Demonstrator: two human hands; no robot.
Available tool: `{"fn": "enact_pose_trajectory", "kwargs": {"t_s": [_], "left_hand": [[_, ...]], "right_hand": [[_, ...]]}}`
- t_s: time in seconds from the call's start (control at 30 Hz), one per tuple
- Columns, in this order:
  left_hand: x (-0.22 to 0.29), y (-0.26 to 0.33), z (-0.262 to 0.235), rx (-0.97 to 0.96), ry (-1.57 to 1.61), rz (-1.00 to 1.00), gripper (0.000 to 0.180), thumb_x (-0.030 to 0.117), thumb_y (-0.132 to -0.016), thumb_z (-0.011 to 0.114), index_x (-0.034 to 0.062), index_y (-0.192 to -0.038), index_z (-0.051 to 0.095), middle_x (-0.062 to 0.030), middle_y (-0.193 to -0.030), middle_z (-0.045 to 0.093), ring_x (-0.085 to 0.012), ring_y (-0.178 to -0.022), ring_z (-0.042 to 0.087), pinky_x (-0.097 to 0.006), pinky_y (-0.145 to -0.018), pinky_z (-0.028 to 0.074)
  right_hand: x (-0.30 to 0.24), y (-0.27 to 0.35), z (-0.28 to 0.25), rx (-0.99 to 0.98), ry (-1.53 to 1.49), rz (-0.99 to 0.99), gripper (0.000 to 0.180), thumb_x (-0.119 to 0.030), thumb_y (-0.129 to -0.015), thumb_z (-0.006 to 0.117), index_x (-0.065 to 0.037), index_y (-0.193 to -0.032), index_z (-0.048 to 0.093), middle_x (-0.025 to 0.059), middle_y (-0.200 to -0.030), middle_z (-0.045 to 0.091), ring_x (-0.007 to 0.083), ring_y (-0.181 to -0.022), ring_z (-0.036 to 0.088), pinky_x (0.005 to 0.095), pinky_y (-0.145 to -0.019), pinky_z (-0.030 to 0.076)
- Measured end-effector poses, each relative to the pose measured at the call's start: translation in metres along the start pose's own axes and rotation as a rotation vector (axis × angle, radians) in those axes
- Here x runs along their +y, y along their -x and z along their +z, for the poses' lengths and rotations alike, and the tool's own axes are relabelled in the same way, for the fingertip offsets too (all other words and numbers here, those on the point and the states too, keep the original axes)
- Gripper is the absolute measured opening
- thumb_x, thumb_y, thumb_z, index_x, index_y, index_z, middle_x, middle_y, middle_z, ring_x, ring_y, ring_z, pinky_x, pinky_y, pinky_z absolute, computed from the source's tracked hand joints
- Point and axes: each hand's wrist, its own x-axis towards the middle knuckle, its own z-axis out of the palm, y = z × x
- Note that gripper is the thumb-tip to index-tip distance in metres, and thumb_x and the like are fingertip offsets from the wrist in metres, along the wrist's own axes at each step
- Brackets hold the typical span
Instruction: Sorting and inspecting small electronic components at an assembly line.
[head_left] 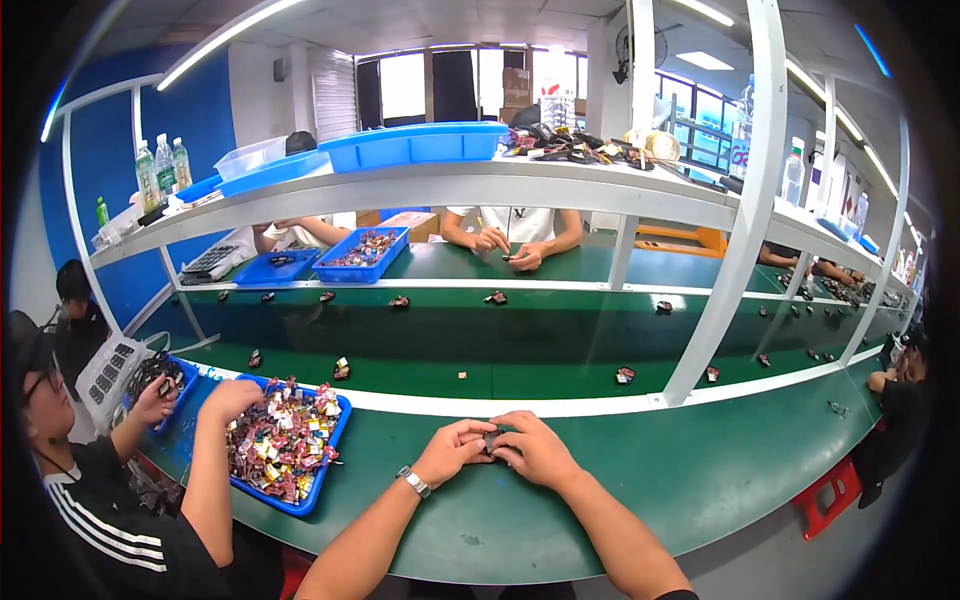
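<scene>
Over the green tabletop [450, 530], my left hand [452, 456] and my right hand [532, 452] meet, fingertips pinched together. Between them is a small dark piece [490, 442], mostly covered by my fingers, so its kind does not show. A metal-banded watch [413, 482] is on my left wrist. To the left stands a blue tray [318, 490] heaped with small red, white and yellow electronic parts [285, 440]. A co-worker's hand [232, 398] reaches over that tray.
A white rail [420, 404] separates my bench from a dark green conveyor belt [420, 345] dotted with small parts. White posts [722, 260] hold up a shelf with blue bins [415, 147]. Across the belt, another person's hands [510, 250] work. A red stool [828, 497] stands at right.
</scene>
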Motion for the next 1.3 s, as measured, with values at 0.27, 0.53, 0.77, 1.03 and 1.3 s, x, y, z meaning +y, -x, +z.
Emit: {"fn": "enact_pose_trajectory", "kwargs": {"t_s": [0.27,0.53,0.77,1.03,1.3], "left_hand": [[0.003,0.003,-0.001,-0.091,-0.017,0.032,0.038,-0.004,-0.089,0.057,-0.0018,-0.127,0.050,-0.0132,-0.118,0.062,-0.0211,-0.108,0.062,-0.035,-0.095,0.053],[0.004,0.002,0.000,-0.077,-0.032,-0.012,0.036,-0.002,-0.092,0.054,-0.0015,-0.128,0.049,-0.0135,-0.119,0.061,-0.0208,-0.108,0.061,-0.036,-0.095,0.052],[0.005,0.003,0.003,-0.052,-0.041,-0.027,0.033,-0.001,-0.095,0.048,-0.0003,-0.128,0.049,-0.0127,-0.119,0.061,-0.0201,-0.107,0.061,-0.034,-0.094,0.053],[0.001,0.000,0.000,-0.050,-0.010,-0.008,0.032,-0.001,-0.096,0.047,-0.0002,-0.128,0.049,-0.0121,-0.118,0.062,-0.0194,-0.107,0.061,-0.034,-0.094,0.053],[0.000,0.001,-0.001,-0.015,0.014,-0.022,0.030,0.002,-0.097,0.048,0.0005,-0.127,0.051,-0.0116,-0.115,0.063,-0.0197,-0.106,0.062,-0.035,-0.094,0.053]], "right_hand": [[-0.005,0.004,0.006,0.040,-0.089,0.197,0.010,-0.015,-0.082,0.069,-0.008,-0.089,0.071,0.0067,-0.117,0.062,0.0263,-0.114,0.053,0.0373,-0.096,0.045],[-0.001,0.006,0.007,0.018,-0.165,0.246,0.011,-0.015,-0.081,0.069,-0.009,-0.090,0.071,0.0067,-0.119,0.061,0.0262,-0.115,0.053,0.0372,-0.097,0.044],[-0.004,0.007,0.007,0.000,-0.166,0.205,0.012,-0.015,-0.081,0.069,-0.010,-0.092,0.072,0.0059,-0.120,0.060,0.0259,-0.116,0.052,0.0370,-0.097,0.045],[-0.009,0.004,0.013,0.100,-0.078,0.198,0.013,-0.013,-0.080,0.069,-0.009,-0.092,0.072,0.0060,-0.120,0.060,0.0263,-0.113,0.054,0.0362,-0.094,0.047],[-0.013,0.005,0.017,0.144,-0.069,0.200,0.015,-0.010,-0.079,0.069,-0.008,-0.094,0.071,0.0067,-0.119,0.060,0.0270,-0.113,0.054,0.0370,-0.094,0.047]]}}
